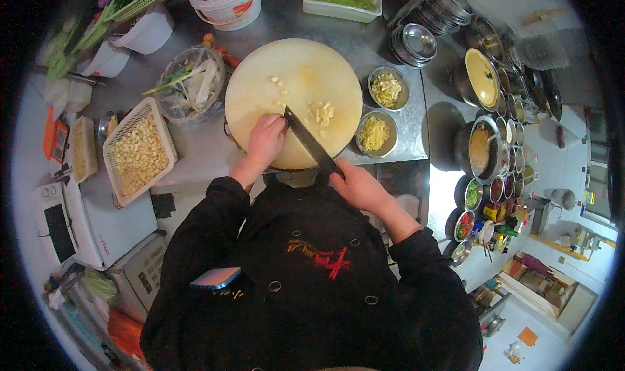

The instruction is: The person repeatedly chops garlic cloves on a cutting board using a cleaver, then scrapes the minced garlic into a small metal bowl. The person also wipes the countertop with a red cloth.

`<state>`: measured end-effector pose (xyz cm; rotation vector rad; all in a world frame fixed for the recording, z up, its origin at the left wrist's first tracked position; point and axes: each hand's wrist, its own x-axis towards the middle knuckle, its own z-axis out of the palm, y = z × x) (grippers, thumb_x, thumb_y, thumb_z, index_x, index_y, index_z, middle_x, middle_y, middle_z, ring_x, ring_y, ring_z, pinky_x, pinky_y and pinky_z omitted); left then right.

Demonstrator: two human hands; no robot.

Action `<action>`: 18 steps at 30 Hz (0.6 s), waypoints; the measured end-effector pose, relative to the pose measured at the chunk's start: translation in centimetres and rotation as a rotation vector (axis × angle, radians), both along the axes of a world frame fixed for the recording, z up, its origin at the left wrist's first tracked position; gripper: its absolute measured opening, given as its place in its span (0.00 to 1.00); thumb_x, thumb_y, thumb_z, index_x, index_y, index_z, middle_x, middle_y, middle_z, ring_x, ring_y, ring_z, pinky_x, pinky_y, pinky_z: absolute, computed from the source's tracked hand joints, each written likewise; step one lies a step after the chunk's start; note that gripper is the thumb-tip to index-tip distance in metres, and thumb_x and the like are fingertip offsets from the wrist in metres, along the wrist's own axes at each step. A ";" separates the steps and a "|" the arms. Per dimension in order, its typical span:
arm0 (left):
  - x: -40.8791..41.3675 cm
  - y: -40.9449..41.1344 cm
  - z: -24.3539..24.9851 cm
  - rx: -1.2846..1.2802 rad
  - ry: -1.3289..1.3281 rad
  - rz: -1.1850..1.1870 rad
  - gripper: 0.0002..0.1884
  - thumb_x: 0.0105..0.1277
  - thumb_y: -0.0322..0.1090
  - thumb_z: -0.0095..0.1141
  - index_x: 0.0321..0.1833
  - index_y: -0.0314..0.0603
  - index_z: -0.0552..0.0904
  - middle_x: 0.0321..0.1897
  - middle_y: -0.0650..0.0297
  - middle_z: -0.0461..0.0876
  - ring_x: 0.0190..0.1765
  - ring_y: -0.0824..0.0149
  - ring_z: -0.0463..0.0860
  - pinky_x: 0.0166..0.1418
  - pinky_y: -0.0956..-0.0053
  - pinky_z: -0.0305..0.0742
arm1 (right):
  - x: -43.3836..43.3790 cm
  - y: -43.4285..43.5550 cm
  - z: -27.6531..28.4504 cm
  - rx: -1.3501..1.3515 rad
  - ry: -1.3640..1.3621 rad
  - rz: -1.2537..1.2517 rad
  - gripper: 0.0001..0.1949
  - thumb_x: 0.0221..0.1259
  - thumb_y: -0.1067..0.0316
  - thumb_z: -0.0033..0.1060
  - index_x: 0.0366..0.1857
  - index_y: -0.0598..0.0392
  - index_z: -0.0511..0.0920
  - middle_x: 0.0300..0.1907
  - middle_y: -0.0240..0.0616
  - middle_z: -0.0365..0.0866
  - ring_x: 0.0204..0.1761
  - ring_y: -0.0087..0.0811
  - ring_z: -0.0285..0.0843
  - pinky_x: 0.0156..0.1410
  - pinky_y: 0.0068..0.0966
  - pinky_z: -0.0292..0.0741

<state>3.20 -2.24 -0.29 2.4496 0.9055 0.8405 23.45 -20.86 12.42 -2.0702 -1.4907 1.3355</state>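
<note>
A round, pale chopping board [298, 61] lies before me on the metal counter. My right hand [359, 184] grips the handle of a kitchen knife [311, 140], its dark blade slanting up to the left across the board. Beside the blade's tip, my left hand [266, 137] rests with curled fingers; whatever may be under the fingertips is hidden. Several whole peeled garlic cloves [277, 81] are scattered beyond that hand. Right of the blade is a small heap of sliced garlic [321, 113].
Right of the board stand a bowl of pale chopped pieces [386, 89] and a bowl of yellow minced pieces [374, 134]. On the left are a white basket of peeled cloves [139, 151] and a plastic-lined bowl with scallions [193, 83]. Stacked metal bowls [417, 44] stand back right.
</note>
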 end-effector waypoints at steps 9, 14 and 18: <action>-0.3 3.8 0.7 -0.019 0.021 0.008 0.06 0.64 0.27 0.63 0.43 0.41 0.86 0.42 0.58 0.83 0.50 0.49 0.82 0.55 0.57 0.80 | 1.0 -1.2 -1.1 0.076 0.039 -0.131 0.16 0.77 0.59 0.55 0.57 0.59 0.73 0.45 0.64 0.83 0.50 0.66 0.82 0.54 0.50 0.77; 1.6 9.9 2.6 -0.012 0.029 0.005 0.10 0.65 0.28 0.62 0.47 0.41 0.87 0.46 0.57 0.85 0.53 0.49 0.82 0.58 0.57 0.79 | 0.4 -1.2 -2.3 0.124 0.010 -0.031 0.16 0.77 0.58 0.56 0.57 0.58 0.72 0.35 0.56 0.83 0.37 0.53 0.85 0.44 0.45 0.79; 0.5 11.3 0.4 -0.045 0.133 0.020 0.10 0.65 0.27 0.62 0.48 0.40 0.87 0.46 0.57 0.85 0.54 0.49 0.82 0.59 0.56 0.79 | 1.2 -1.3 -2.5 0.074 0.043 -0.158 0.17 0.77 0.58 0.55 0.57 0.58 0.72 0.27 0.46 0.81 0.24 0.36 0.81 0.34 0.39 0.77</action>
